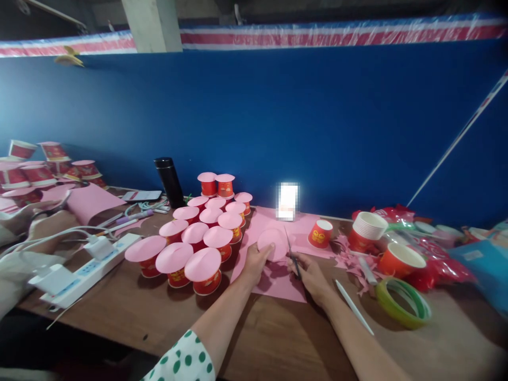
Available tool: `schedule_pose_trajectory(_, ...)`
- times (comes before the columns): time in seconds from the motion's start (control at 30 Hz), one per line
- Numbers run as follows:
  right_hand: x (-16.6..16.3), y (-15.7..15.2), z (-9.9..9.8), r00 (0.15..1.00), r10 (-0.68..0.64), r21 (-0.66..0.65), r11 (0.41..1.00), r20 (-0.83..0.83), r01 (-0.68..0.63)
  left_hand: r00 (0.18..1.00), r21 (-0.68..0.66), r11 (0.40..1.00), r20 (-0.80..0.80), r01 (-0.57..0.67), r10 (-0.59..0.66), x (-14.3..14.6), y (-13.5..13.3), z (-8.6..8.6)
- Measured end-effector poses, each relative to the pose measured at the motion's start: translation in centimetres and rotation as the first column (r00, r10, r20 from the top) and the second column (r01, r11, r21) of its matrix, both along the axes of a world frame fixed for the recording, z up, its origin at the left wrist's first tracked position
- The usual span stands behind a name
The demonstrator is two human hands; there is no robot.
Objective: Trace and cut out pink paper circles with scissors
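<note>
My left hand (257,259) pinches a round pink paper disc (272,243) by its lower left edge. My right hand (308,270) is closed on the handles of a pair of scissors (291,248), whose blades point up along the disc's right edge. Both hands hover over a pink paper sheet (273,283) lying on the wooden table (278,338). To the left stands a cluster of several red paper cups capped with pink discs (198,241).
A lone red cup (320,233) and a stack of cups (367,232) stand right of the sheet, with pink scraps (349,259), an orange cup (400,260), green tape rolls (402,301) and a white stick (353,307). A power strip (83,270), black flask (170,182) and another person's hands (43,222) are left.
</note>
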State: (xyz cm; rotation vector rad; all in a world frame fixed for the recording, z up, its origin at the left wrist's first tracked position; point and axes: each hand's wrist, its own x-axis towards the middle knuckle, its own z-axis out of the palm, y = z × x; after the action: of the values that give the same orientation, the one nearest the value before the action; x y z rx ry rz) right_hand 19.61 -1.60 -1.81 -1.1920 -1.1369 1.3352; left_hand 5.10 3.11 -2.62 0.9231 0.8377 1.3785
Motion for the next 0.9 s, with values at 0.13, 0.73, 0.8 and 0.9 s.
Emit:
schedule_pose_trajectory(0.13, 0.1, 0.1, -0.2, 1.0, -0.003, 0.013, 1.0, -0.019, 0.003, 1.0, 0.014, 1.0, -0.003, 0.011, -0.011, 0.0, 0.2, -0.2)
schedule_pose_trajectory(0.73, -0.2, -0.1, 0.0, 1.0, -0.029, 0.057, 0.998, -0.003, 0.029, 0.994, 0.088, 0.992, 0.046, 0.091, -0.095, 0.3, -0.9, 0.8)
schedule_pose_trajectory(0.8, -0.2, -0.1, -0.2, 1.0, -0.024, 0.062, 0.998, -0.001, 0.024, 0.994, 0.092, 0.991, 0.027, 0.102, -0.105, 0.3, -0.9, 0.8)
schedule_pose_trajectory(0.9, -0.2, 0.0, -0.4, 0.999, -0.026, 0.068, 0.997, -0.023, 0.027, 0.99, 0.098, 0.986, 0.008, 0.139, -0.14, 0.3, -1.1, 1.0)
